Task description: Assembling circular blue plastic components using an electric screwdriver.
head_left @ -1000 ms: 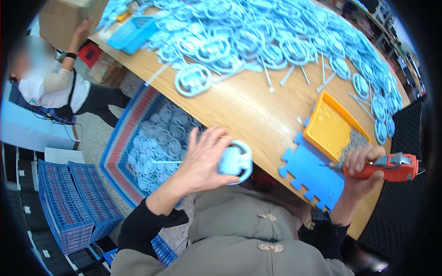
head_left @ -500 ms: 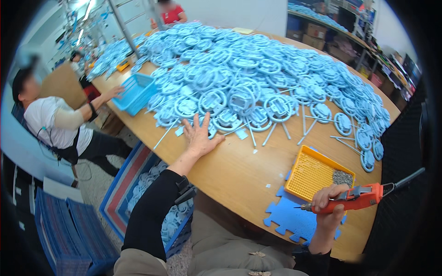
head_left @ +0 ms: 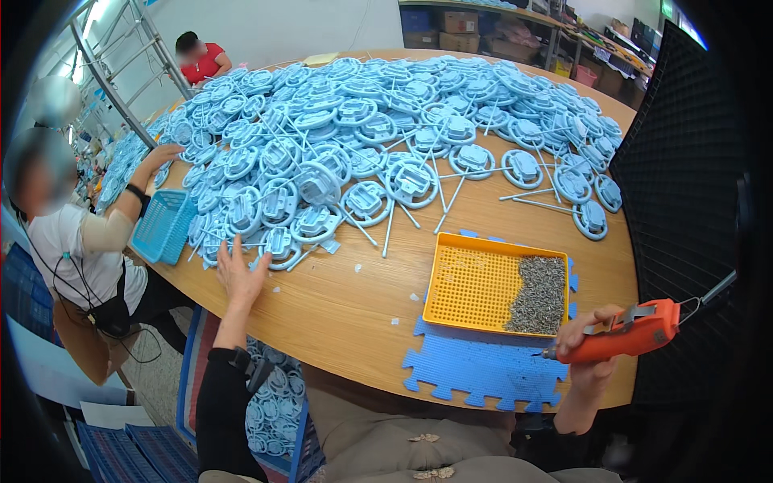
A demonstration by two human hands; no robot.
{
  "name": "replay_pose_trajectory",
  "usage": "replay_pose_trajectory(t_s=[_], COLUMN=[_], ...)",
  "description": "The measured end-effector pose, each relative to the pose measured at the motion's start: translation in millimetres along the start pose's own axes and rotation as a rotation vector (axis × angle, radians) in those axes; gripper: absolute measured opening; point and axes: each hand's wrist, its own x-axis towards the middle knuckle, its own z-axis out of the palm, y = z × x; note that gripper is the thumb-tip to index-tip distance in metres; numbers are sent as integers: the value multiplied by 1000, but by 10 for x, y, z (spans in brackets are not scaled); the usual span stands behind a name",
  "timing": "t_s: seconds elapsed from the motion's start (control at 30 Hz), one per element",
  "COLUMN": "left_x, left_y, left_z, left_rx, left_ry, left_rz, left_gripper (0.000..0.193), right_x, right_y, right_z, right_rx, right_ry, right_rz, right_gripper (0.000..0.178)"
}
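My left hand (head_left: pixel 239 278) reaches to the front edge of a large heap of light-blue round plastic parts with thin rods (head_left: pixel 322 181). Its fingers are spread and touch or hover just by the nearest part (head_left: pixel 280 246); nothing is visibly gripped. In my right hand (head_left: pixel 586 342) is a red-orange electric screwdriver (head_left: pixel 632 334), with its bit pointing left above a blue foam mat (head_left: pixel 475 366). Just behind the mat's front portion, a yellow perforated tray (head_left: pixel 467 294) holds a pile of small metal screws (head_left: pixel 538 298) on its right side.
A person in white (head_left: pixel 76 258) sits at left, one hand at the heap beside a blue basket (head_left: pixel 163 227). Someone in red (head_left: pixel 203 63) is at the far side. Below the table edge, a crate (head_left: pixel 189 386) holds more blue parts. A black ribbed panel (head_left: pixel 684 201) stands at right.
The view has swung rightward. My left hand has moved left along the heap's front edge. The screwdriver stays in my right hand. The neighbour's hand has gone from the basket to the heap.
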Motion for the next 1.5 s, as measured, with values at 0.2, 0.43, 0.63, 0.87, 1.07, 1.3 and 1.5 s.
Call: replay_pose_trajectory(t_s=[0.2, 0.43, 0.63, 0.87, 1.07, 1.3, 1.5], left_x=[-82, -355, -441, -308, -366, -304, -325], left_y=[296, 635, 748, 906, 828, 1047, 1015], left_z=[264, 308, 220, 371, 178, 118, 136], left_rx=[-12, 7, -9, -43, 7, 70, 64], left_ry=[-240, -217, -168, -237, -267, -326, -306], left_rz=[-130, 48, 62, 91, -1, -28, 20], left_gripper=[68, 64, 63, 66, 77, 84, 86], right_x=[-277, -307, 197, 2066, 3201, 3687, 3682], right_y=[-311, -412, -307, 371, 1840, 2640, 2934], right_z=[-481, -670, -1130, -1298, -647, 65, 216], right_rx=[-180, -254, -145, -472, -1393, -1509, -1552], right_ry=[224, 261, -10, -175, -823, -1130, -1151], right_rz=[31, 95, 50, 392, -116, -162, 46], right_gripper=[67, 79, 71, 37, 69, 74, 90])
